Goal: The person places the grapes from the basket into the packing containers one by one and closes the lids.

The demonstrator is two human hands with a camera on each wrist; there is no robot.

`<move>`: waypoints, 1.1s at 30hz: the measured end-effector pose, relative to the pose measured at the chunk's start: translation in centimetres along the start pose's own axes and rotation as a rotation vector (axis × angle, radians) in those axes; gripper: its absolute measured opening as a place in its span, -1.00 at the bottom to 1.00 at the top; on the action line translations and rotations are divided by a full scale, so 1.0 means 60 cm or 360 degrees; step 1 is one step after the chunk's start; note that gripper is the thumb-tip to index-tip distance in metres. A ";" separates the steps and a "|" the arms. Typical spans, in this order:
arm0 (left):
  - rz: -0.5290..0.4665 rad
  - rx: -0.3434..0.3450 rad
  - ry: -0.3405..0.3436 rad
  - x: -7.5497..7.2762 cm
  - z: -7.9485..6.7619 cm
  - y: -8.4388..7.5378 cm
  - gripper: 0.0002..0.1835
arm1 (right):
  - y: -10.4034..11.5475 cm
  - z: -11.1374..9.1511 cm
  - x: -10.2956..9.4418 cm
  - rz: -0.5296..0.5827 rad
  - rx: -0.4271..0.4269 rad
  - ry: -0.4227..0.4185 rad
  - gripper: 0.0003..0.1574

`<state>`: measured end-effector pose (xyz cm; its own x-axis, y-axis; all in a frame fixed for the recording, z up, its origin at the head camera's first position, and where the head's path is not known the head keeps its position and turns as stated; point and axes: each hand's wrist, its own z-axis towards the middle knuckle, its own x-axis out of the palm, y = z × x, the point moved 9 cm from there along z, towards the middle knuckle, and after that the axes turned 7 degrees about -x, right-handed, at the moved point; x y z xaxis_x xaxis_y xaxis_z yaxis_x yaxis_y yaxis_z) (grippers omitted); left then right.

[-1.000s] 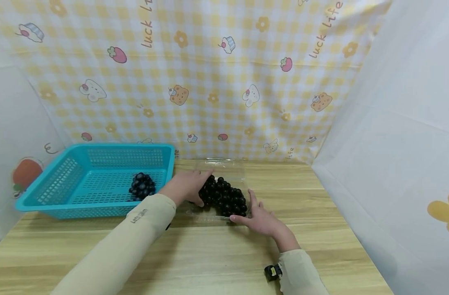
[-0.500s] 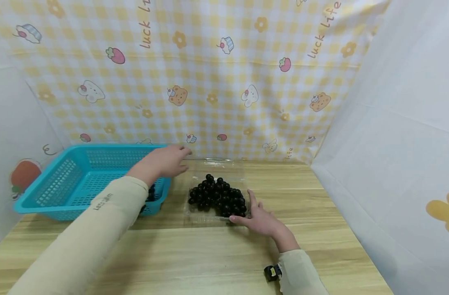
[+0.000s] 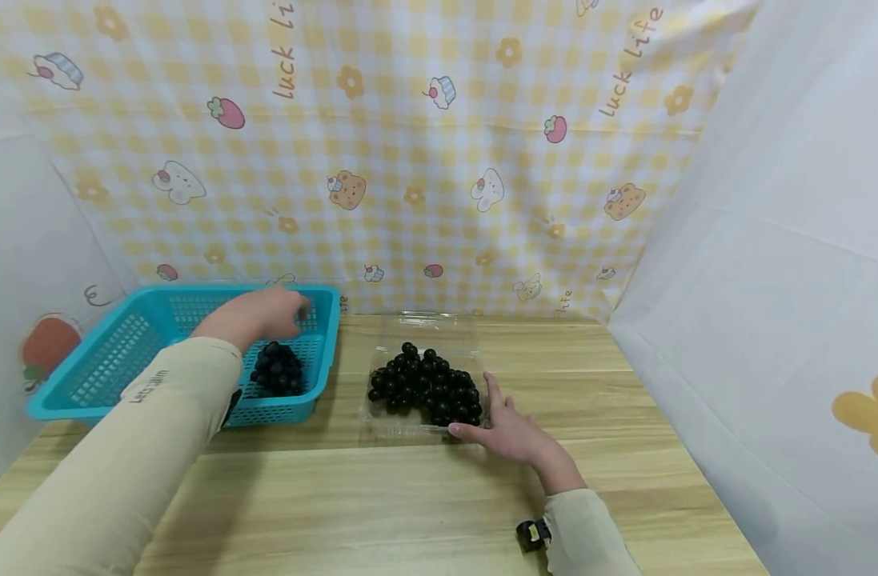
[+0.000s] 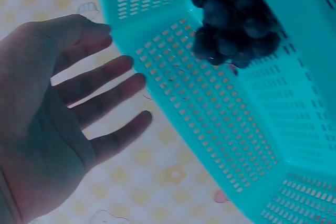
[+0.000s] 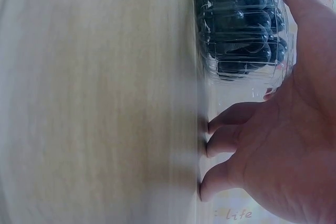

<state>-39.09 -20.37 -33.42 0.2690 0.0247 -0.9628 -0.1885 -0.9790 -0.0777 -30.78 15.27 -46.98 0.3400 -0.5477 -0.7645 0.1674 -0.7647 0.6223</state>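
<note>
Dark grapes (image 3: pixel 431 384) heaped in a clear box (image 3: pixel 398 430), just left of the right hand's thumb and forefinger; a second lot, the basket bunch (image 3: pixel 276 371), lies below the left fingers and a little nearer the wearer. From my distant seat I read the right hand (image 3: pixel 509 430) as fairly wide: thumb at the box's near edge, forefinger along its side, the other tips seemingly down on the wooden table (image 3: pixel 381 504). The thumb looks in contact, but I cannot tell how hard it presses. Left hand (image 3: pixel 269 312): fingers spread wide, nothing in them, over the far right part of the blue basket (image 3: pixel 273 414); I cannot be sure whether any tip touches the rim. A clear lid (image 3: pixel 427 322) lies back beyond the box, farther out than the right fingertips, with the checked cloth (image 3: pixel 410 228) behind it. Risks as I judge them: the box wall looks thin, so a squeeze from that right thumb could buckle it, and a sideways push would likely slide it. Stems seem tangled in the heap; pulling one bunch could drag its neighbour or shed berries near the right fingers. On the left side, a low pass of wrist or sleeve (image 3: pixel 161 400) could snag the rim and shift the basket, or knock the bunch beneath.
</note>
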 end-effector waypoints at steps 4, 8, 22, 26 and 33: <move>-0.0056 -0.0065 0.0132 0.025 -0.003 0.026 -0.56 | 0.000 -0.001 0.001 0.0002 0.0006 0.0006 0.64; -0.0073 -0.0078 0.0187 0.046 -0.004 0.043 -0.54 | 0.000 -0.002 0.001 0.0007 0.0009 0.0011 0.63; -0.0259 -0.0172 0.0389 0.094 0.012 0.088 -0.53 | -0.001 -0.003 -0.001 0.0025 0.0010 0.0011 0.64; -0.0304 -0.0182 0.0401 0.087 0.009 0.094 -0.56 | -0.003 -0.002 -0.001 0.0021 0.0005 0.0009 0.63; -0.0340 -0.0238 0.0419 0.077 0.005 0.112 -0.64 | -0.001 0.001 -0.001 0.0023 -0.0011 0.0012 0.62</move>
<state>-39.40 -26.75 -38.48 0.5250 0.1977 -0.8278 0.0330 -0.9766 -0.2123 -30.86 15.32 -46.99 0.3492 -0.5563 -0.7540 0.1685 -0.7543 0.6346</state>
